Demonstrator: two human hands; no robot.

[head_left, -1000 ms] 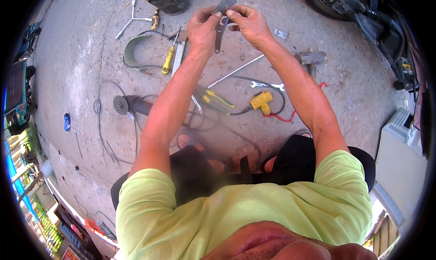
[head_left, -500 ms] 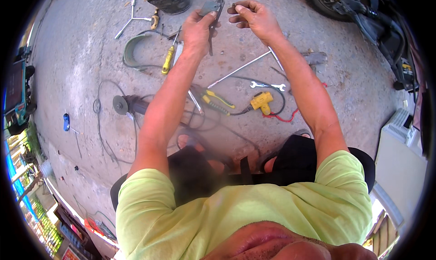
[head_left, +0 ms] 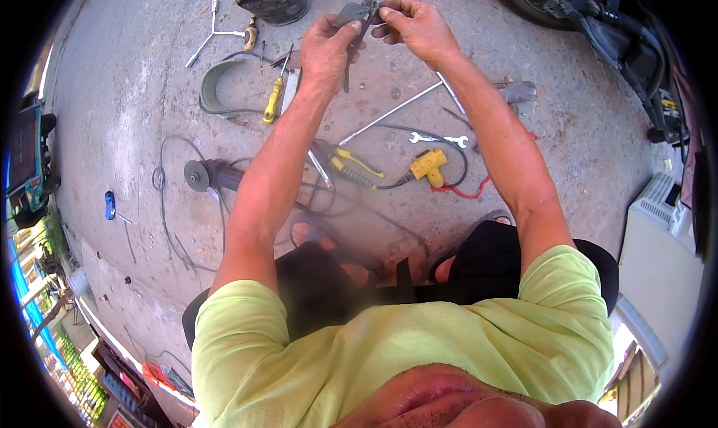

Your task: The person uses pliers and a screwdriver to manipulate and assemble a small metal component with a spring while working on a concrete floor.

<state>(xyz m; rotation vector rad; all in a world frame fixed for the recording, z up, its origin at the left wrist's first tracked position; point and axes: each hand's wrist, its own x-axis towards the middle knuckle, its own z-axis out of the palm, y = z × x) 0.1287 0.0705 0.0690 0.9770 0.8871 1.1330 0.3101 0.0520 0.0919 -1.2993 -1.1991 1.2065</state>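
My left hand [head_left: 329, 50] grips a dark metal bracket [head_left: 350, 15] made of a flat plate and a long narrow strip. Touching or very near its upper right, my right hand [head_left: 415, 31] pinches something small and dark, too small to name. Just below the hands lie a yellow-handled screwdriver [head_left: 274, 99], a flat metal bar [head_left: 292, 84] and a long T-handled wrench [head_left: 389, 115]. A dark bucket [head_left: 271, 0] stands to the upper left of the bracket.
An angle grinder [head_left: 213, 175], cables, yellow-handled pliers [head_left: 351, 162], open-end wrenches [head_left: 437, 140] and a yellow plug [head_left: 430, 164] lie on the concrete floor [head_left: 120, 129]. A three-way socket wrench [head_left: 213, 33] lies upper left, a hammer [head_left: 516, 91] right. A motorbike [head_left: 591, 16] stands upper right.
A second ago both hands were together on the bracket. My right hand drew away rightward with a small piece, uncovering part of the T-handled wrench, and has moved back to the bracket.
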